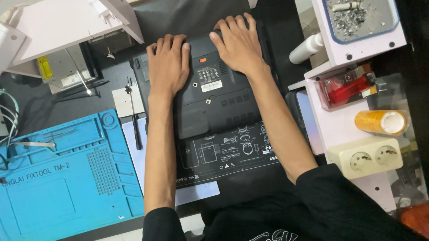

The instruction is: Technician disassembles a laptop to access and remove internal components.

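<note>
A black laptop [218, 103] lies upside down on a dark work mat [236, 154] in the middle of the desk. My left hand [168, 64] rests flat on its underside near the far left corner, fingers together and curled over the back edge. My right hand [238, 42] presses flat on the far right part of the base, fingers reaching the back edge. Neither hand holds a tool. A small orange latch [203, 60] and white labels [211, 86] show between my hands.
A blue silicone repair mat [54, 180] lies at the left, a black screwdriver [135, 115] beside the laptop. On the right stand a white shelf [334, 123], an ashtray tray [359, 5], a white bottle [307, 48], a red lighter [346, 87], a tape roll [381, 121], a double socket [368, 158].
</note>
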